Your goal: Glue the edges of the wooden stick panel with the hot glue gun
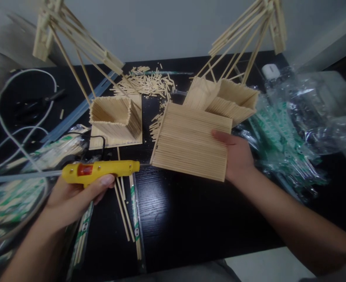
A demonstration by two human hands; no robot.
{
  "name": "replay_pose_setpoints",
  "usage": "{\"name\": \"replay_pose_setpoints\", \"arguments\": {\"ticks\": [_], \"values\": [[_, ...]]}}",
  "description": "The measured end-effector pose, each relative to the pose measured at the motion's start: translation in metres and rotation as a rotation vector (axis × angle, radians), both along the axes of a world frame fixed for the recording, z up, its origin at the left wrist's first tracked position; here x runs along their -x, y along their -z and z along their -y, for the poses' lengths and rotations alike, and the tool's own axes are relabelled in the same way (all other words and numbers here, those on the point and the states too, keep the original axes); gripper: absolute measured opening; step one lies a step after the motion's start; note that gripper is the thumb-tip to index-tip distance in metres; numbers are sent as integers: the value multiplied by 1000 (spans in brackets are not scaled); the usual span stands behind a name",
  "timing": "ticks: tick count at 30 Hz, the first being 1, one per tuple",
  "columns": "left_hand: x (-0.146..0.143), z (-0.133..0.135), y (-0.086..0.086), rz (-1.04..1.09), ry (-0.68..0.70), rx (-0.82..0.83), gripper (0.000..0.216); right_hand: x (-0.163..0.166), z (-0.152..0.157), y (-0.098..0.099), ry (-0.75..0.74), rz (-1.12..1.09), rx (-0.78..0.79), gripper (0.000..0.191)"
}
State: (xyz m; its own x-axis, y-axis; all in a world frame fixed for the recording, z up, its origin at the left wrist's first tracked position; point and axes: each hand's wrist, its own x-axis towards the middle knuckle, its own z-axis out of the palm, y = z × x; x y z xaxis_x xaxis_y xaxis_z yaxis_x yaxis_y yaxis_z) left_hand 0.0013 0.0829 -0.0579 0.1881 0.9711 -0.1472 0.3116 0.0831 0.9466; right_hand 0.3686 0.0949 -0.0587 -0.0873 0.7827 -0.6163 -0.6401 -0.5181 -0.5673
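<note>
My left hand is wrapped round a yellow hot glue gun, with a long glue stick feeding into its back. The gun's nozzle points right, at the left edge of a flat panel of wooden sticks; whether it touches is too blurred to tell. My right hand grips that panel by its right edge, thumb on top and fingers hidden beneath. Behind the panel stands a stick-built box. Another open stick box on a square base is at the left.
Tall stick frames rise at both back corners. A pile of short cut sticks lies at the back. Plastic wrappers cover the right side; wrapped sticks, a white cable and scissors lie left. Loose sticks lie in front.
</note>
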Motion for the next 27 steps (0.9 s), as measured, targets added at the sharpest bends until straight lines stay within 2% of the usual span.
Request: {"name": "replay_pose_setpoints", "arguments": {"ticks": [8,16,18,22,27], "values": [[4,3,0,-64,7,23,48,4,1,-3,51,-21,60,61],[3,4,3,-109,8,10,61,1,2,-1,-27,12,-50,60],[1,4,1,-85,13,-6,58,2,2,-1,-22,8,-41,61],[-7,1,-6,24,8,-44,37,2,2,-1,-13,-3,-25,60],[-12,-1,-13,70,46,-3,35,3,1,1,16,2,-16,62]]}}
